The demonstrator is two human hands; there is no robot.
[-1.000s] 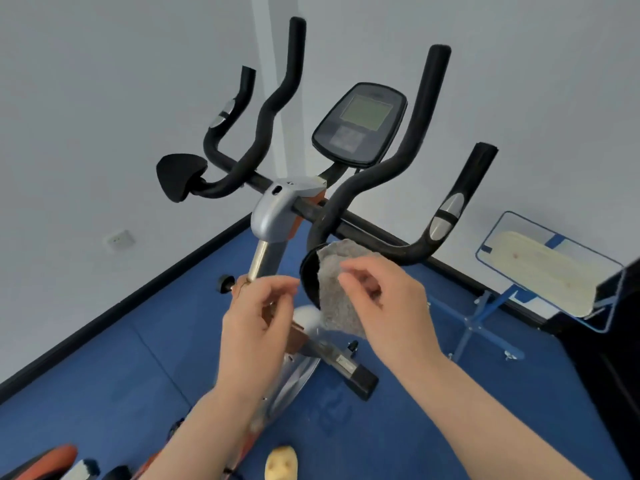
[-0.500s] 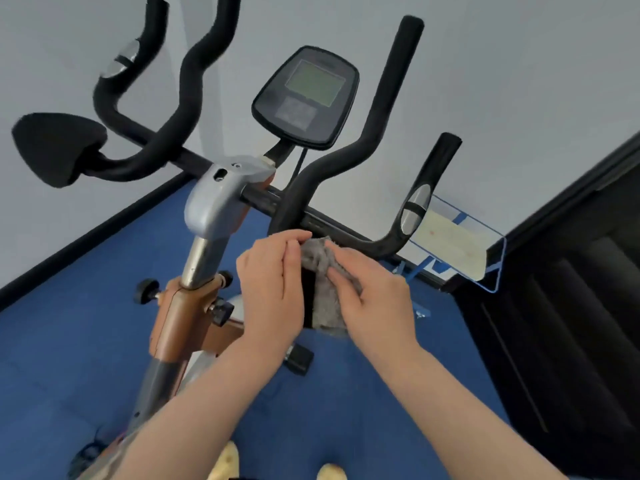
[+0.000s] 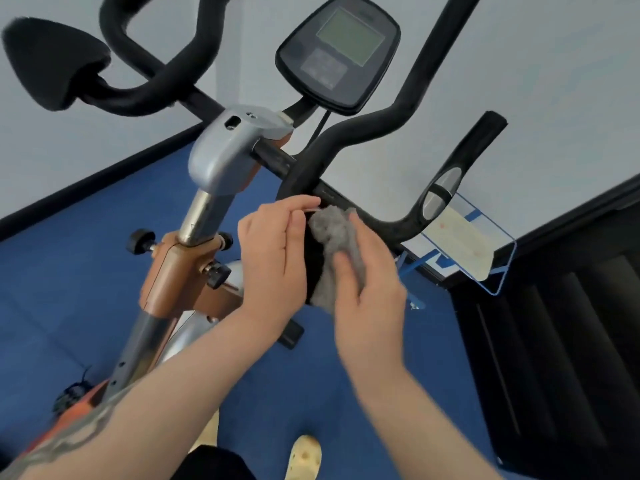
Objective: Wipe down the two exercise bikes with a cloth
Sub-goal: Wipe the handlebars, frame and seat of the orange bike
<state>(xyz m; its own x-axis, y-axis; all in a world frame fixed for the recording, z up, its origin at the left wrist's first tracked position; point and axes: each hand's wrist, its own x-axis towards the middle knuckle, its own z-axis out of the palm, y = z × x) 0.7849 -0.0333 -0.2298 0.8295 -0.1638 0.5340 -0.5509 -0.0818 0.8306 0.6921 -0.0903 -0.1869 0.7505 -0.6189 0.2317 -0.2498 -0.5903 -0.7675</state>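
One exercise bike [image 3: 221, 157] fills the view, with black handlebars [image 3: 349, 133], a grey console [image 3: 337, 51] and a brown and silver stem. A black elbow pad [image 3: 313, 268] of the right handlebar sits between my hands. My right hand [image 3: 367, 289] grips a grey cloth [image 3: 334, 237] and presses it against that pad. My left hand [image 3: 273, 254] holds the pad's left side, fingers curled round its edge. A second black elbow pad [image 3: 52, 64] is at the upper left.
Blue floor mats [image 3: 69, 299] lie below, white walls with a black skirting behind. A blue-framed stand with a pale board [image 3: 464, 251] stands at the right. A dark bulky object [image 3: 561, 341] fills the lower right. My pale shoes [image 3: 303, 459] show at the bottom.
I have come closer to the bike. Both hands have closed round the right elbow pad, and the cloth is bunched tighter against it.
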